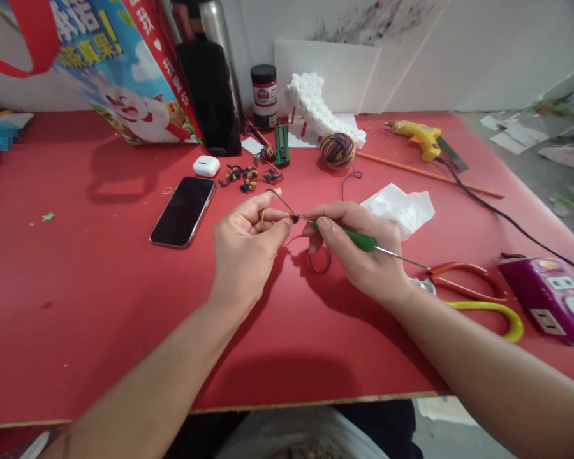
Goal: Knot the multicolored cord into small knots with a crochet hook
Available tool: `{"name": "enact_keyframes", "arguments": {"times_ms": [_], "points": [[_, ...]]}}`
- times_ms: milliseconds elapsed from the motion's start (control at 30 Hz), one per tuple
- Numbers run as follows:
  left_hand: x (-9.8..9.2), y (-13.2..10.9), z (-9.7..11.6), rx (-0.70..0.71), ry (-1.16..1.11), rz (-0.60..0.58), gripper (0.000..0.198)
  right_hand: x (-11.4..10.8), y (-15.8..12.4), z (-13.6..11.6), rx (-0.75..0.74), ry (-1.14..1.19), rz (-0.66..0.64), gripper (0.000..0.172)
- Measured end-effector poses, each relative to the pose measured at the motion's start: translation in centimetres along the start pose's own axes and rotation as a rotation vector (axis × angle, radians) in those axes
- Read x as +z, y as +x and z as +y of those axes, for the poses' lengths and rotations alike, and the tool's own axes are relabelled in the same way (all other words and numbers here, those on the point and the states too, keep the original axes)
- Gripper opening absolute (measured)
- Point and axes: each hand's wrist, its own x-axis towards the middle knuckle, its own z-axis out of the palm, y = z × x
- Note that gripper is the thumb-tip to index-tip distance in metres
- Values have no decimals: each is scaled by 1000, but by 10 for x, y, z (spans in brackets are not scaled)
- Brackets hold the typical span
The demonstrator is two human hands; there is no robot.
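Note:
In my right hand (363, 245) is a crochet hook with a green grip (361, 240) and metal shafts at both ends, its tip pointing left. My left hand (251, 239) pinches a small dark piece of crochet (295, 218) between thumb and fingers, and yarn wraps around one of its fingers. The hook's tip meets this piece; whether it passes through a loop is too small to tell. A strand of purple yarn (321, 271) curls on the table below the hands. Beyond them sits a multicoloured yarn ball (337, 151), with several small crocheted pieces (247, 174) to its left.
On the red table (124, 331) a phone (183, 211) and a white earbud case (206, 166) lie left. Pliers (469, 280), a purple power socket (550, 299), crumpled white paper (402, 207) and a yellow glue gun (418, 137) are right. A gift bag (124, 76) stands back left.

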Motion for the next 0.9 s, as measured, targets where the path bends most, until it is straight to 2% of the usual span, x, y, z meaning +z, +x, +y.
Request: {"name": "enact_keyframes", "arguments": {"times_ms": [133,267,333,400,500,667,767,900], "points": [[0,0,1,6,-11,-19,43,3,0,-2,106,181,56,18],[-2,0,1,17,13,-39,42,3,1,-2,209,308,40,19],[-3,0,1,19,14,-41,43,3,1,-2,201,316,35,18],[-2,0,1,11,-16,-44,42,2,0,-4,127,235,45,15],[-1,0,1,-15,-97,-49,40,2,-1,-6,-53,-4,25,11],[-1,2,-1,-13,-183,-87,41,0,0,-5,-367,-286,-17,19],[-2,2,-2,-1,-199,-114,42,-1,0,-3,-448,-335,-50,25],[-2,0,0,4,-220,-123,42,-3,0,-3,-482,-339,-76,26]]}}
